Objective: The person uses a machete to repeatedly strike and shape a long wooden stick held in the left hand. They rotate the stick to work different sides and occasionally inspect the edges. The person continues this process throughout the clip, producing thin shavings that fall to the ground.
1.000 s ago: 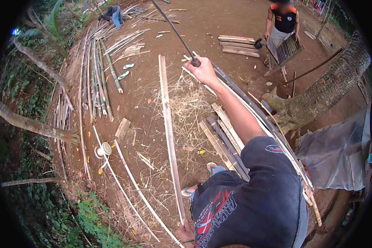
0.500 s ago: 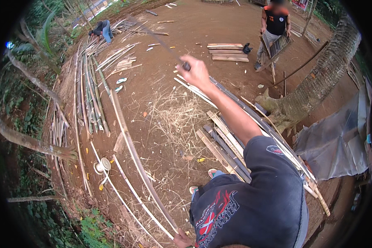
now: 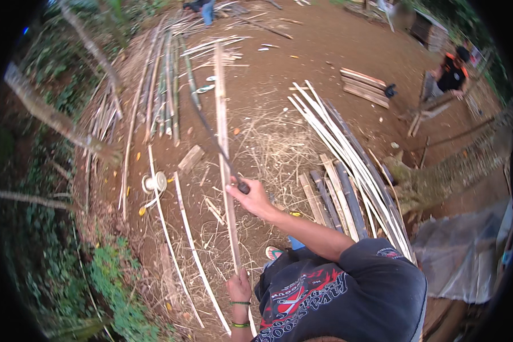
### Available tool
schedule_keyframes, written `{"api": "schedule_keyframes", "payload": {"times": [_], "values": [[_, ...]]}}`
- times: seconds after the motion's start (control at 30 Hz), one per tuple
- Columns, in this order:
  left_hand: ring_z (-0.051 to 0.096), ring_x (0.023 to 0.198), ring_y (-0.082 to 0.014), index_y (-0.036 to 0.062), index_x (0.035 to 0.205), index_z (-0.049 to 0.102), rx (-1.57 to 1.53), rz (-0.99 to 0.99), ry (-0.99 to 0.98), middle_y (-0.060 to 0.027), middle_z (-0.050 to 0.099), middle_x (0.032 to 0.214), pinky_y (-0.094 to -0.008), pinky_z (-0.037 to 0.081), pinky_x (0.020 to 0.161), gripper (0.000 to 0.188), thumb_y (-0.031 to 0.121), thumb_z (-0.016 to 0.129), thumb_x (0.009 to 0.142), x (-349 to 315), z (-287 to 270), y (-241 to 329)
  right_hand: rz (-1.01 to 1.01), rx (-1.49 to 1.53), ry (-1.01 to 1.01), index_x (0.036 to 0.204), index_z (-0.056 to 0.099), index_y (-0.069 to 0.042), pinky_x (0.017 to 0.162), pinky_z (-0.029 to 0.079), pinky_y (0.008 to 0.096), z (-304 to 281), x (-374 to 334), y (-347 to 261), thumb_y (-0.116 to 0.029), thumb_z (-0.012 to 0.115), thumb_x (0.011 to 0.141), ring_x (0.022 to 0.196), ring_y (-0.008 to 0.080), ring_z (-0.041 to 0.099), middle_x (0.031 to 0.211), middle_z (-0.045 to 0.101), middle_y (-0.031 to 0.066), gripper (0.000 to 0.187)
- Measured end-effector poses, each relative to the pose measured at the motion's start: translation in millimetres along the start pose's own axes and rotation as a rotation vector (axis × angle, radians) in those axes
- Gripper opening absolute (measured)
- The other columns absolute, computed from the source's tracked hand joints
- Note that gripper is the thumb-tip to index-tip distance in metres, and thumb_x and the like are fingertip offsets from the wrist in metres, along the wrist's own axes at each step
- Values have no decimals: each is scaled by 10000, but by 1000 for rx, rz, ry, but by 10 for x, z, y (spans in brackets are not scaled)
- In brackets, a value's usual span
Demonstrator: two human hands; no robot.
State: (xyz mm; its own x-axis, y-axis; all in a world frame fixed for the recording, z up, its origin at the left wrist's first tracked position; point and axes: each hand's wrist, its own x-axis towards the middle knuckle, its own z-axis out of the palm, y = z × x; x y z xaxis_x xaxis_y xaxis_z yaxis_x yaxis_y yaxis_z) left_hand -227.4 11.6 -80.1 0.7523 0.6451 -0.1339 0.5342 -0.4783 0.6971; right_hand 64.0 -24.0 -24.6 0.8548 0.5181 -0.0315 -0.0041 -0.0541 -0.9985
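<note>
A long split bamboo strip (image 3: 221, 108) stretches away from me, its near end in my left hand (image 3: 239, 286), whose fingers are closed around it. My right hand (image 3: 253, 198) grips the dark handle of a machete (image 3: 214, 134). The long thin blade points forward and to the left, lying close along the strip and crossing it near the handle. Fingertips of my right hand touch the strip, or nearly so; I cannot tell which. Two pale thin strips (image 3: 189, 239) lie on the ground left of the one I hold.
Split bamboo (image 3: 336, 196) and long white strips (image 3: 347, 154) lie to my right. Bamboo poles (image 3: 168, 97) are stacked far left, near a pale spool (image 3: 154, 183). Shavings (image 3: 285, 151) cover the ground ahead. One person (image 3: 451, 74) is at the right, another (image 3: 202, 8) bends at the back.
My right hand has come down and back from its raised position, bringing the machete to the strip. The view has turned, and the strip stands straighter in it. The person at right is lower.
</note>
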Motion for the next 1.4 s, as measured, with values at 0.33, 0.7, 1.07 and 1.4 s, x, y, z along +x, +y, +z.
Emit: {"api": "schedule_keyframes", "payload": {"times": [0.33, 0.7, 1.07, 1.4], "values": [[599, 600, -189, 22, 874, 593, -1123, -261, -575, -66, 560, 641, -302, 475, 559, 559, 504, 357, 1029, 204, -276, -158, -79, 178, 66, 906, 640, -35, 462, 390, 229, 320, 280, -164, -222, 796, 824, 522, 37, 505, 643, 586, -47, 257], [403, 475, -142, 40, 791, 545, -619, -340, -305, -15, 412, 547, -297, 348, 478, 618, 505, 229, 1049, 548, -212, 157, -214, -653, -236, 824, 626, -57, 492, 439, 403, -562, 361, -40, -339, 667, 869, 462, 248, 565, 506, 532, 85, 288], [571, 662, -466, -3, 830, 553, -48, 18, 94, -244, 571, 671, -507, 421, 577, 391, 262, 350, 1034, 565, 96, 536, -852, -1255, -470, 734, 615, -117, 445, 492, 335, -962, 1120, -99, -250, 653, 767, 435, 154, 560, 543, 593, 28, 143], [586, 643, -444, 28, 756, 571, -109, 6, -10, -218, 575, 638, -520, 427, 595, 445, 295, 343, 1028, 37, 214, 118, -352, -1182, -186, 843, 673, -80, 501, 570, 389, -1535, 2199, -490, -170, 536, 816, 516, 206, 629, 593, 606, 80, 166]]}}
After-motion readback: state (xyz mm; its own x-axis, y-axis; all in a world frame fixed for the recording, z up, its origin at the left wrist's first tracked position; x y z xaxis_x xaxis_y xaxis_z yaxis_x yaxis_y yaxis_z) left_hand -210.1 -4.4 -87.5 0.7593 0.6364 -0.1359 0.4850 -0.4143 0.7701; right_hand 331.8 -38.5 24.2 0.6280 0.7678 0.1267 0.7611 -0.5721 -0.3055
